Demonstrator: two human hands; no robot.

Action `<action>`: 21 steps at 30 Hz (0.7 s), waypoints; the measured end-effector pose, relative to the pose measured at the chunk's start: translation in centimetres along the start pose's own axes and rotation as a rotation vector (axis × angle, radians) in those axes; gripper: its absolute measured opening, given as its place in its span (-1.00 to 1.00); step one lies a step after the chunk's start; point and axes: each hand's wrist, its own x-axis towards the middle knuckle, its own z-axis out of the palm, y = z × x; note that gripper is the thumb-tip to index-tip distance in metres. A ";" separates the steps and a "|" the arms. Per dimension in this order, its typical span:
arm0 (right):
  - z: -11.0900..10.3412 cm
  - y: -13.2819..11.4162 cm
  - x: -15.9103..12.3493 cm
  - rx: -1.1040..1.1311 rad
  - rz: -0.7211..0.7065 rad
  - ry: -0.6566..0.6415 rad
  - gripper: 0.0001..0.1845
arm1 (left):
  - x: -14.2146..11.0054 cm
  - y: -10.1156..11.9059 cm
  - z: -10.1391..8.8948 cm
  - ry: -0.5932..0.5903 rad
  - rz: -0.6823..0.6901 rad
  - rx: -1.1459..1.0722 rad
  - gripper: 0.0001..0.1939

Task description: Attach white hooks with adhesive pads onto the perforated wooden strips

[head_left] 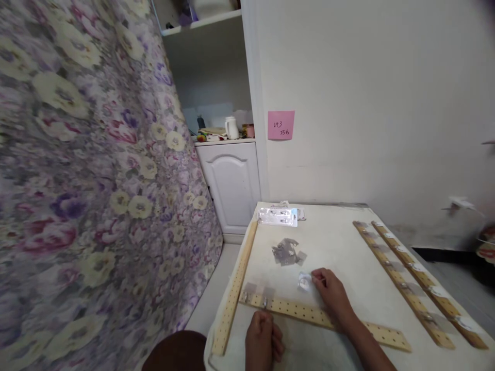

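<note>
Pinching the right edge of a small, clear, shiny plastic packet (304,282), right hand (333,292) has thumb and fingertips together; packet sticks out to the left of the grip, above the white-covered table (325,237). Left hand (260,336) is curled, fingers drawn together, fingertips just beside the near edge of a pale wooden strip with rows of holes (297,309); can't tell if anything is between them. Two clear pieces with metal fittings (265,302) sit at the strip's left end. Pile of greyish transparent pieces (288,252) lies beyond the packet, clear blister package (276,216) farther back. Two wooden strips with attached pieces (402,283) at right, another holed strip (235,293) along the left.
</note>
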 end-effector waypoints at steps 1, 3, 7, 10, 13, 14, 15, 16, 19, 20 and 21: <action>-0.1 0.5 0.8 0.011 0.018 -0.008 -0.76 | 0.0 0.0 0.0 0.002 -0.011 0.000 -0.64; 0.2 1.2 1.8 0.031 0.037 -0.026 -0.76 | 0.0 -0.1 0.0 0.002 -0.024 0.009 -0.63; 1.3 1.5 2.4 0.070 0.047 -0.063 -0.82 | 0.0 -0.3 -0.1 -0.010 -0.016 0.028 -0.66; 1.3 1.4 2.2 0.123 0.055 -0.071 -0.84 | 0.0 -0.3 -0.2 -0.019 0.007 0.029 -0.69; 0.7 1.1 1.8 0.198 0.058 -0.077 -0.83 | 0.0 -0.2 -0.4 -0.042 0.023 0.028 -0.68; 0.4 0.9 1.5 0.221 0.057 -0.079 -0.82 | -0.1 -0.2 -0.4 -0.049 0.027 0.026 -0.66; 0.2 0.7 1.2 0.239 0.053 -0.081 -0.81 | -0.2 -0.1 -0.3 -0.055 0.030 0.020 -0.65; 0.0 0.4 0.8 0.261 0.047 -0.089 -0.80 | -0.4 0.0 -0.2 -0.061 0.026 0.008 -0.62; -0.4 -0.6 -0.7 0.388 0.035 -0.149 -0.76 | -1.4 0.6 0.7 -0.112 -0.048 -0.075 -0.56; -0.5 -1.1 -1.4 0.442 0.032 -0.179 -0.76 | -1.8 0.8 1.1 -0.140 -0.091 -0.124 -0.55; -0.6 -1.7 -2.0 0.493 0.025 -0.216 -0.76 | -2.3 1.1 1.5 -0.167 -0.137 -0.181 -0.54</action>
